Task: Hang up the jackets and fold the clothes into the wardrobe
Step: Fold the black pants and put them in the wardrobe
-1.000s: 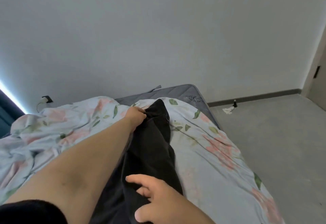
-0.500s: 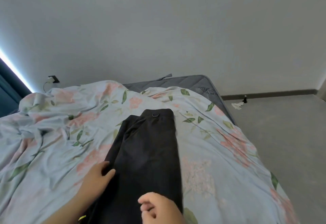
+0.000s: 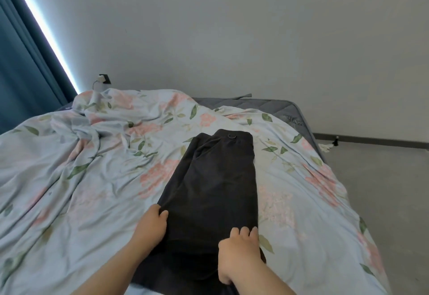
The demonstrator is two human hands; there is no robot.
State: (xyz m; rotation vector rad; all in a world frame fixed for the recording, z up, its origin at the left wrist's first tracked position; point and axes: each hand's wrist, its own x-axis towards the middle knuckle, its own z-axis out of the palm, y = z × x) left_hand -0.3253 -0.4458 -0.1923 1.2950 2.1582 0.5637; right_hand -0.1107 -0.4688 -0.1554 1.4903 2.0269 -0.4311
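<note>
My left hand (image 3: 151, 227) pinches the left side and my right hand (image 3: 239, 248) curls round the right side of the black garment (image 3: 216, 178), which lies lengthwise on the duvet (image 3: 92, 178) near the bed's (image 3: 278, 106) right edge; soft, light, floppy, so I'd grip the edges.

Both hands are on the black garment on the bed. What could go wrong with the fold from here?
1. The long black cloth garment lies on a rumpled floral duvet; the creases underneath may skew the fold.
2. The left hand and right hand grip only its near side edges, so the far end, where the layers sit offset, might drag or bunch when lifted.
</note>
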